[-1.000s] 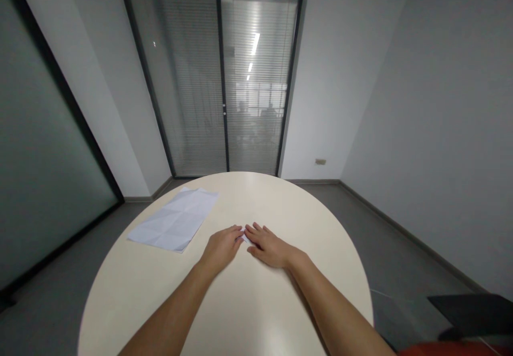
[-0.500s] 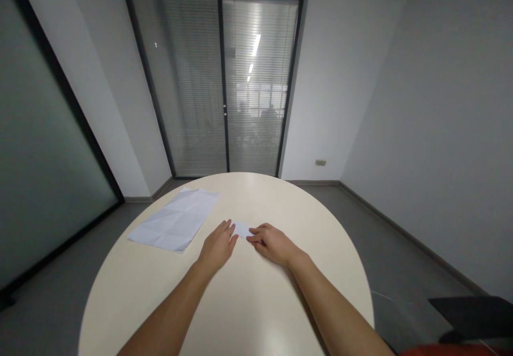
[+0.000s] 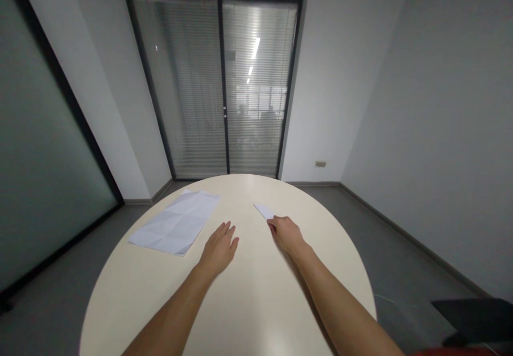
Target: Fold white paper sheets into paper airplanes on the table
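My right hand [image 3: 287, 233] pinches the small paper [image 3: 263, 210] by its near end, mid-counter [image 3: 244, 302]; left grip [image 3: 218, 248] loosely spread, empty. Paper's probably light, easily creased; I'd hold edges.

Dim room here — 3 light strips [image 3: 255, 48] shining in the blinds [image 3: 256, 150], glare on the near tabletop [image 3: 276, 334] — corners dark!

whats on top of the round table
On the round table lie creased paper and a smaller white paper, its near end covered by the right hand. The left hand is over it too; what both palms cover cannot be seen.
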A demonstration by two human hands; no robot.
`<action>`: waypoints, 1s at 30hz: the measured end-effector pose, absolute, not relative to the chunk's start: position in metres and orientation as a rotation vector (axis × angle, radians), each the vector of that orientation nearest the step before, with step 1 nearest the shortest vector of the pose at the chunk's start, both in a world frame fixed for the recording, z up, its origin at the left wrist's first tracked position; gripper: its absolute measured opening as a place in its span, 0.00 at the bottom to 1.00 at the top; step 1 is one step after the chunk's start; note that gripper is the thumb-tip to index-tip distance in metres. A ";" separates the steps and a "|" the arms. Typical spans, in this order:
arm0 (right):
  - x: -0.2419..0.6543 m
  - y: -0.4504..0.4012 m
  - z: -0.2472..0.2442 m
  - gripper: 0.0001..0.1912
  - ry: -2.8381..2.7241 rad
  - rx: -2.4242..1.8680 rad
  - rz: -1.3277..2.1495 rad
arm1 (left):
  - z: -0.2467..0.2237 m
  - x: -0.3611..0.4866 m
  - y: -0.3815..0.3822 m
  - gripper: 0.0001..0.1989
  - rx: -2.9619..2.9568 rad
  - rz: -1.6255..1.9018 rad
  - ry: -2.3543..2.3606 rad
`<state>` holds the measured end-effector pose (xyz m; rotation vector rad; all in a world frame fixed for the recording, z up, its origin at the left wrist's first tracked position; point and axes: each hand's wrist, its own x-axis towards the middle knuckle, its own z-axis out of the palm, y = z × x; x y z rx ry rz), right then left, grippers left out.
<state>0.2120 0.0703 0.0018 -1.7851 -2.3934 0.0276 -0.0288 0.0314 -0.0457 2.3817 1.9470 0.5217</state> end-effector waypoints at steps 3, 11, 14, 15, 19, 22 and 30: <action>0.217 0.085 0.005 0.18 -2.333 -1.940 0.055 | -0.044 -0.030 0.031 0.25 2.379 0.524 1.944; 0.254 0.125 0.007 0.21 -2.135 -2.170 0.012 | -0.042 -0.036 0.033 0.24 2.383 0.517 1.943; 0.270 0.135 0.006 0.20 -2.073 -2.230 0.004 | -0.043 -0.038 0.034 0.24 2.384 0.523 1.937; 0.275 0.137 0.006 0.20 -2.054 -2.246 0.002 | -0.043 -0.039 0.033 0.24 2.385 0.527 1.938; 0.291 0.147 0.002 0.20 -1.992 -2.278 -0.006 | -0.044 -0.041 0.033 0.24 2.388 0.540 1.946; 0.300 0.151 -0.001 0.20 -1.956 -2.283 -0.014 | -0.044 -0.041 0.031 0.23 2.372 0.561 1.951; 0.302 0.152 -0.016 0.26 -1.864 -2.243 -0.183 | -0.023 -0.064 0.037 0.20 2.331 0.589 2.289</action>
